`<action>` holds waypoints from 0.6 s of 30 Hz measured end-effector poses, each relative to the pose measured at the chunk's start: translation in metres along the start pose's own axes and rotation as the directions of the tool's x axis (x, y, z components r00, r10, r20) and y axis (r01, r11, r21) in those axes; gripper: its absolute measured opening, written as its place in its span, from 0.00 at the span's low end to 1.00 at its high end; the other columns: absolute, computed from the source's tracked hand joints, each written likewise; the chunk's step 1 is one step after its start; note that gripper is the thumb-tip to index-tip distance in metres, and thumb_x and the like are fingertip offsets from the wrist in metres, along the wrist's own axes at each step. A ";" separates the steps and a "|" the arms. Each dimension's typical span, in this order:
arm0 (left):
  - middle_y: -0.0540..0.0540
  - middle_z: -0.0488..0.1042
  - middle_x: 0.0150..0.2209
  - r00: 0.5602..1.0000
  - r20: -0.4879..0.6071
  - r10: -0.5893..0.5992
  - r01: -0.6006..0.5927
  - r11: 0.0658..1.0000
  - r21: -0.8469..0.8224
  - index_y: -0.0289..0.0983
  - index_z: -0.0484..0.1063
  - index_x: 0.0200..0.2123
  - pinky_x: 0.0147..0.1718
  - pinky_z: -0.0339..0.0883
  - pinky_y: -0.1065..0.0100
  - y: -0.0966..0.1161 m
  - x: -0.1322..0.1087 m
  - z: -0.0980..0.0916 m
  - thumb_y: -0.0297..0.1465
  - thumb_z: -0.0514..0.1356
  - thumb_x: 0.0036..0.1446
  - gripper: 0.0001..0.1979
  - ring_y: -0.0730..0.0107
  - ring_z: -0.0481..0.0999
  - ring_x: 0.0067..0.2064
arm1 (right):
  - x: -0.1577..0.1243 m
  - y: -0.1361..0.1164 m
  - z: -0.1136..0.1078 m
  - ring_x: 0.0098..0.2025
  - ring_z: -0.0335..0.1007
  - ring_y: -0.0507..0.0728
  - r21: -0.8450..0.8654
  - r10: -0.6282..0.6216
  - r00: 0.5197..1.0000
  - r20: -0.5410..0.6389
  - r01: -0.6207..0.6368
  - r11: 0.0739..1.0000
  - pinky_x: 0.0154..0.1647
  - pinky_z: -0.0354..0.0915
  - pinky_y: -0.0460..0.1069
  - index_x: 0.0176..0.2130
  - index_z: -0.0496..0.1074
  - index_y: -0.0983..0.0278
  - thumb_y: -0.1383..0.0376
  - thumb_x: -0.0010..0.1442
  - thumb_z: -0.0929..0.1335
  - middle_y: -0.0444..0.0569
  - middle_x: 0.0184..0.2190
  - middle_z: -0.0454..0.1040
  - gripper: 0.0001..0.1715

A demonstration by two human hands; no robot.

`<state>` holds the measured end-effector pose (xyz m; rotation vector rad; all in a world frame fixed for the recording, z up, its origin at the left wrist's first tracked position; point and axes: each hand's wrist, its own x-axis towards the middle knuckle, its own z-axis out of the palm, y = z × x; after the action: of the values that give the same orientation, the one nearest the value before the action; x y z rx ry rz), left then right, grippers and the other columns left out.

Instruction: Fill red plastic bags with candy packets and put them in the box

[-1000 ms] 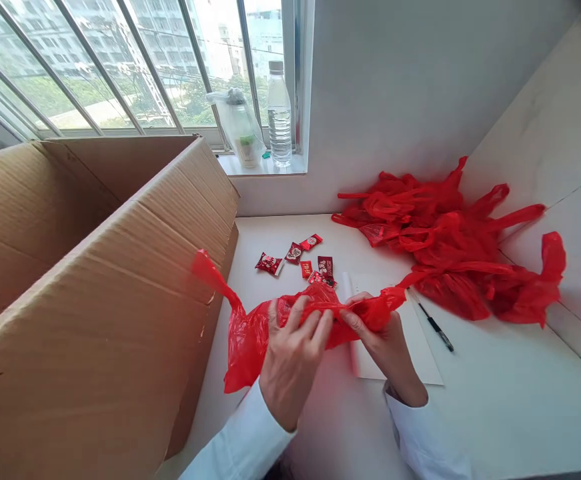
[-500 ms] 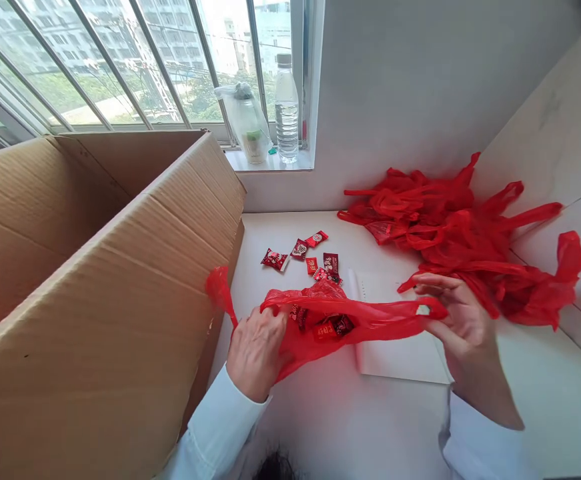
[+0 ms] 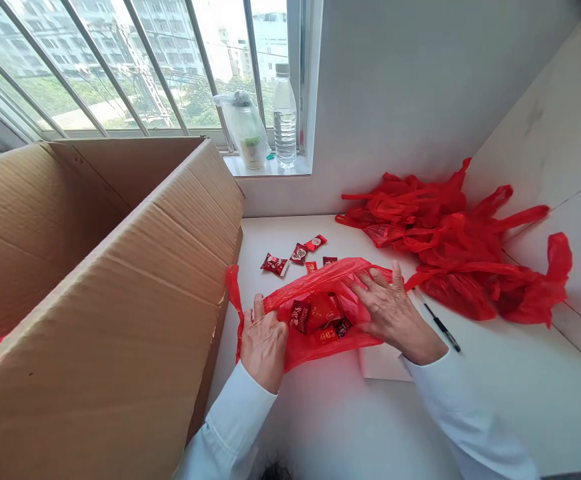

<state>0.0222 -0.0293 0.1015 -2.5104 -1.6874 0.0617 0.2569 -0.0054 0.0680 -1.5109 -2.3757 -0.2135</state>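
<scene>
A red plastic bag (image 3: 315,347) lies open on the white table (image 3: 350,427) with several red wrapped candies (image 3: 320,317) inside it. My left hand (image 3: 263,343) grips the bag's left rim, fingers curled on the plastic. My right hand (image 3: 390,310) rests on the bag's right side with fingers stretched out, pressing the mouth wide. Several loose red candies (image 3: 297,255) lie on the table just beyond the bag.
A large open cardboard box (image 3: 95,280) fills the left. A heap of red plastic bags (image 3: 450,240) sits at the back right. A black pen (image 3: 443,327) and white paper (image 3: 383,363) lie near my right hand. A water bottle (image 3: 285,117) stands on the windowsill.
The bag went from bunched between both hands to stretched apart, and now lies open on the table. My right hand moved back left onto the bag, fingers flattened.
</scene>
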 end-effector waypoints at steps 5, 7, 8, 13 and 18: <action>0.45 0.71 0.26 1.000 -0.022 -0.006 0.007 0.999 0.034 0.38 0.70 0.22 0.55 0.52 0.36 -0.015 -0.019 0.025 0.15 0.54 0.45 0.13 0.39 0.64 0.58 | -0.016 0.017 0.002 0.57 0.59 0.71 -0.031 0.075 0.996 0.043 -0.074 0.997 0.59 0.31 0.77 0.57 0.63 0.60 0.57 0.51 0.71 0.59 0.54 0.68 0.36; 0.44 0.71 0.28 1.000 -0.020 -0.013 0.014 1.000 0.018 0.39 0.71 0.24 0.54 0.52 0.35 -0.015 -0.020 0.025 0.15 0.53 0.45 0.13 0.38 0.61 0.60 | -0.017 0.013 0.001 0.58 0.58 0.72 -0.081 0.072 0.994 0.078 -0.066 0.995 0.58 0.32 0.78 0.58 0.63 0.61 0.58 0.50 0.71 0.60 0.55 0.67 0.37; 0.44 0.72 0.30 0.999 -0.033 -0.008 0.008 1.000 0.000 0.39 0.72 0.27 0.54 0.53 0.34 -0.014 -0.018 0.023 0.16 0.53 0.47 0.14 0.38 0.60 0.61 | -0.018 0.011 0.000 0.59 0.56 0.73 -0.109 0.070 0.994 0.085 -0.060 0.992 0.58 0.32 0.78 0.57 0.63 0.62 0.60 0.49 0.72 0.61 0.56 0.66 0.37; 0.42 0.74 0.46 0.996 -0.090 -0.011 -0.003 0.988 -0.152 0.39 0.73 0.39 0.54 0.56 0.37 0.003 0.014 0.006 0.23 0.52 0.59 0.11 0.41 0.58 0.61 | -0.015 -0.007 -0.007 0.62 0.50 0.75 -0.213 0.046 0.997 0.057 -0.033 0.977 0.58 0.34 0.78 0.51 0.68 0.63 0.71 0.52 0.69 0.61 0.56 0.65 0.26; 0.38 0.75 0.44 0.994 0.046 -0.097 0.104 0.977 -0.186 0.36 0.71 0.46 0.54 0.52 0.33 0.017 0.038 0.023 0.34 0.65 0.53 0.17 0.40 0.62 0.58 | 0.004 -0.036 0.005 0.57 0.59 0.69 -0.076 0.022 0.998 0.054 -0.018 0.997 0.62 0.39 0.72 0.45 0.71 0.62 0.69 0.57 0.67 0.56 0.46 0.71 0.14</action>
<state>0.0501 0.0012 0.0780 -2.5631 -1.9159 -0.0650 0.2222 -0.0162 0.0666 -1.5936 -2.4186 -0.2628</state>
